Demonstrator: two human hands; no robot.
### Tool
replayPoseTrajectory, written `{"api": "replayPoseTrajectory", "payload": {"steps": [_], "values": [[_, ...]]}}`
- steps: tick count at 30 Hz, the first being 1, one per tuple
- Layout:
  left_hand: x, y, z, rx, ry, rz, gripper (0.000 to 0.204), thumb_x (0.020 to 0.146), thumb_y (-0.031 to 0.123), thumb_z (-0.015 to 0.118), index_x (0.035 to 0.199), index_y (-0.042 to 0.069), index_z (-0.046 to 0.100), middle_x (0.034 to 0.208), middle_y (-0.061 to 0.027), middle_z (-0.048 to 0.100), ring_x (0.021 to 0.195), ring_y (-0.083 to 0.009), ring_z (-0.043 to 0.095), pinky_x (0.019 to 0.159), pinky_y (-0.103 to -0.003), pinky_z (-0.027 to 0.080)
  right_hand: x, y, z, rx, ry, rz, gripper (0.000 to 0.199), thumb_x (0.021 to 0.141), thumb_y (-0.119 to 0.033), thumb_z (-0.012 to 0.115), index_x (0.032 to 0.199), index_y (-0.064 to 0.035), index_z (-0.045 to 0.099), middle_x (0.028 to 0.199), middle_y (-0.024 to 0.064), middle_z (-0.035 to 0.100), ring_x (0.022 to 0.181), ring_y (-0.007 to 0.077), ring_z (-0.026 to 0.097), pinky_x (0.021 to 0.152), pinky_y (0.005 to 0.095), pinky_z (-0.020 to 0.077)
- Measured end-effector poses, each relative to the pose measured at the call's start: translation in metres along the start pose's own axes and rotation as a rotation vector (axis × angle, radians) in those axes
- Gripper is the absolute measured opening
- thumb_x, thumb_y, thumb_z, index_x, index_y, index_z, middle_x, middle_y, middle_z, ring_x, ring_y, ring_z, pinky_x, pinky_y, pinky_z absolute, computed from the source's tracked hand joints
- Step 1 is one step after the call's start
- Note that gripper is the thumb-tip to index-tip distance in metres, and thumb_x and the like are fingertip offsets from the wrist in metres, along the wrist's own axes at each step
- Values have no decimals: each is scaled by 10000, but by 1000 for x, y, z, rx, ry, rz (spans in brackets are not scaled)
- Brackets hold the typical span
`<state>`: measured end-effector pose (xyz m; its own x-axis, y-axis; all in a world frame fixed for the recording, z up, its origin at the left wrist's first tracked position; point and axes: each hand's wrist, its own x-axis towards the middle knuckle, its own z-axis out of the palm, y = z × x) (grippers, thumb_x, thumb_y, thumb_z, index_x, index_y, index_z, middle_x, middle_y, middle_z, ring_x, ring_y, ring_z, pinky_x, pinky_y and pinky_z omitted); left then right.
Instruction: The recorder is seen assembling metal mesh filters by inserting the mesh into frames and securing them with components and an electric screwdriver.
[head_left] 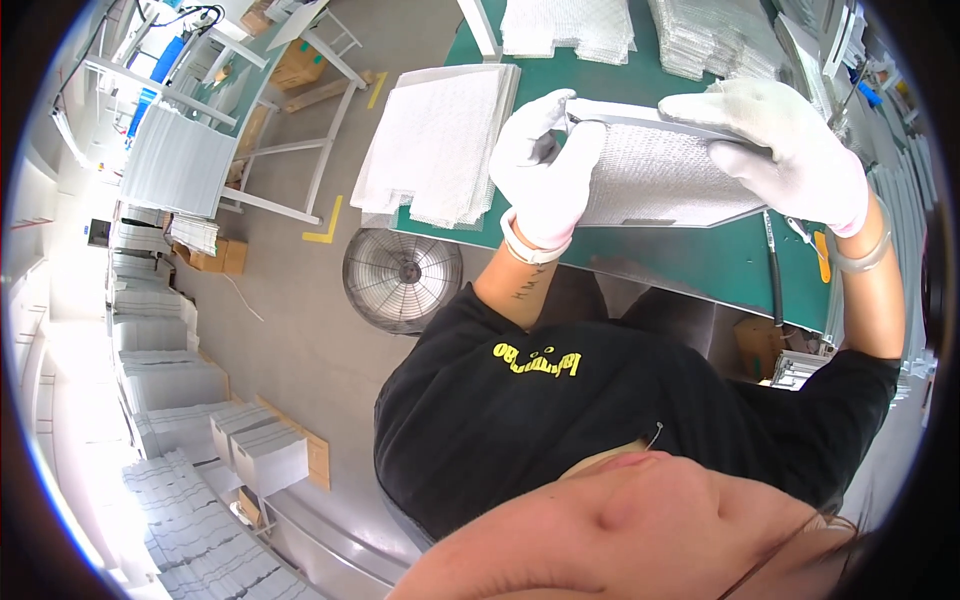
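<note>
My two gloved hands hold up a flat panel (655, 165) with a silvery, dimpled face and a smooth pale-grey edge. It is tilted above the green tabletop (640, 250). My left hand (548, 170) grips its left end, thumb and fingers closed around the edge. At the right end, my right hand (785, 140) pinches the upper edge between outstretched fingers and thumb. Left of my left hand lies a stack of white sheets (435, 140) with notched lower edges. Below my right hand are a black-handled tool (774, 270) and a yellow tool (822, 258).
More stacked white sheets (570, 28) and bubble-textured sheets (715, 38) lie at the table's far side. A round floor fan (403, 280) stands left of the table. Further left are a white-framed workbench (285, 150), cardboard boxes (298, 62) and rows of stacked grey panels (170, 380).
</note>
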<state>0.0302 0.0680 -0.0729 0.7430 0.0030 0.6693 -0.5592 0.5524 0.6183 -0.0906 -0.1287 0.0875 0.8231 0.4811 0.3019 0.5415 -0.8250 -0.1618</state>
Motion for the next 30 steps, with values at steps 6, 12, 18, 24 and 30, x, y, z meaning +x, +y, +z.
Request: {"api": "replayPoseTrajectory", "payload": {"steps": [6, 12, 18, 24, 30], "values": [[11, 3, 1, -99, -40, -79, 370, 816, -71, 761, 1164, -20, 645, 1079, -105, 675, 918, -139, 645, 777, -248, 517, 0, 1, 2, -55, -7, 20, 455, 858, -31, 619, 1310, -52, 655, 1205, 187, 694, 1108, 378, 659, 995, 425, 510], [14, -16, -10, 59, -230, 163, 374, 834, -69, 717, 1185, 10, 612, 1160, -136, 613, 921, -160, 624, 780, -275, 527, -2, 7, 6, -186, 44, -72, 435, 870, -62, 645, 1304, -79, 669, 1079, 140, 710, 980, 335, 672, 896, 417, 524], [10, -16, -8, -119, -316, 154, 315, 849, -84, 656, 1145, 12, 606, 1132, -138, 598, 914, -182, 628, 800, -296, 527, -12, 6, 11, -510, 82, -177, 419, 858, -111, 698, 1274, -67, 684, 932, 108, 667, 861, 278, 643, 828, 378, 511], [20, -15, -14, 104, -439, 332, 312, 874, -105, 578, 1167, -1, 559, 1023, -111, 601, 788, -127, 571, 688, -256, 481, -23, 10, 15, -576, 204, -218, 390, 869, -69, 724, 1253, -27, 674, 961, 109, 690, 871, 251, 666, 826, 344, 524], [20, -24, -11, 179, -320, 192, 315, 939, -57, 535, 1244, -13, 469, 997, -78, 577, 751, -98, 532, 658, -230, 449, -50, -2, -16, -592, 295, -47, 407, 857, -39, 701, 1252, 37, 636, 1046, 183, 692, 917, 329, 681, 872, 381, 536]]}}
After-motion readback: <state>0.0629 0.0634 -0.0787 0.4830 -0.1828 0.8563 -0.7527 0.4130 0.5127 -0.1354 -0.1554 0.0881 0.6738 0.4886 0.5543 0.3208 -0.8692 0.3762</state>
